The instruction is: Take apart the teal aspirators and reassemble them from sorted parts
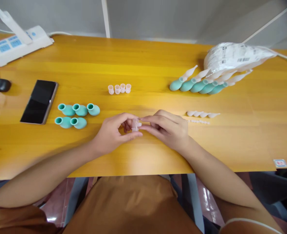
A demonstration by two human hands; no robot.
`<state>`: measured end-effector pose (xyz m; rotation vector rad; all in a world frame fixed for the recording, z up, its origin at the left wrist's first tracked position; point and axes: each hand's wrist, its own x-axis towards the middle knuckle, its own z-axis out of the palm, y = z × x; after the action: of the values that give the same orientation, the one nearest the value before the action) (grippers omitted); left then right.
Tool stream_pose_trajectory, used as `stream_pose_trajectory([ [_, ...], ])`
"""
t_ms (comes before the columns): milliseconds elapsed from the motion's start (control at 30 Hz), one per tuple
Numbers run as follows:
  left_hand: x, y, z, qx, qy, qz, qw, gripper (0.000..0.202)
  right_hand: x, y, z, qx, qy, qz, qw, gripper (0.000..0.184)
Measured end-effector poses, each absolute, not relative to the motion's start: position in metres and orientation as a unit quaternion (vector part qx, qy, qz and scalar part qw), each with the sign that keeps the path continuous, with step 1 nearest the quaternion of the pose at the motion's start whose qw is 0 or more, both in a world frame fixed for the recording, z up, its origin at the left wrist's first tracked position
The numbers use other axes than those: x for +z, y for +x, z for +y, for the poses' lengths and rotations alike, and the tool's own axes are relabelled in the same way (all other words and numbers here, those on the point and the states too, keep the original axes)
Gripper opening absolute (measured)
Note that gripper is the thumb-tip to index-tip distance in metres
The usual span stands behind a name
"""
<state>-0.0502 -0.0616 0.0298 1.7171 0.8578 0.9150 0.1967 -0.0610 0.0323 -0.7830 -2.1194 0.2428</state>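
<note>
My left hand (114,132) grips a clear plastic collar (135,125) between thumb and fingers, above the table's front half. Thumb and forefinger of my right hand (168,128) close on a small whitish piece (140,124) at the collar's right end. Whether that piece sits inside the collar or only touches it, I cannot tell. Several similar clear collars (119,88) stand in a row farther back. Right of my right hand lie a row of translucent pointed nozzles (203,114) and a line of tiny white pieces (199,122).
Several open-necked teal rubber bulbs (80,110) lie at left, beside a black phone (39,101). Teal bulbs fitted with nozzles (199,86) line up before a white plastic bag (236,58). A power strip (40,40) and black mouse (0,85) occupy the far left.
</note>
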Motion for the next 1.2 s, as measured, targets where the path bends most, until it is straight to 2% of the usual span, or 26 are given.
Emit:
stream_pose_trajectory([
  [167,0.030,-0.049,-0.064,0.373,0.660,0.363,0.541,0.029,0.032,0.199,-0.063,0.046,-0.293,-0.862,0.412,0.031],
  [400,0.030,-0.047,-0.068,0.375,0.594,0.373,0.606,0.031,0.037,0.208,-0.069,0.000,-0.280,-0.890,0.360,0.053],
  [533,0.033,-0.045,-0.070,0.382,0.579,0.367,0.620,0.030,0.041,0.211,-0.072,-0.009,-0.285,-0.899,0.334,0.059],
  [633,0.033,-0.045,-0.071,0.380,0.572,0.367,0.628,0.029,0.042,0.210,-0.073,-0.010,-0.289,-0.898,0.332,0.057],
  [833,0.032,-0.046,-0.071,0.375,0.584,0.375,0.615,0.030,0.039,0.204,-0.069,-0.019,-0.268,-0.891,0.366,0.035],
  [1000,0.032,-0.047,-0.070,0.363,0.607,0.376,0.598,0.030,0.038,0.204,-0.067,0.002,-0.271,-0.888,0.372,0.026],
  [1100,0.033,-0.047,-0.070,0.358,0.612,0.378,0.595,0.030,0.036,0.206,-0.066,0.011,-0.267,-0.889,0.371,0.025],
  [1200,0.034,-0.047,-0.069,0.355,0.607,0.381,0.601,0.030,0.035,0.209,-0.066,0.006,-0.259,-0.895,0.362,0.034],
])
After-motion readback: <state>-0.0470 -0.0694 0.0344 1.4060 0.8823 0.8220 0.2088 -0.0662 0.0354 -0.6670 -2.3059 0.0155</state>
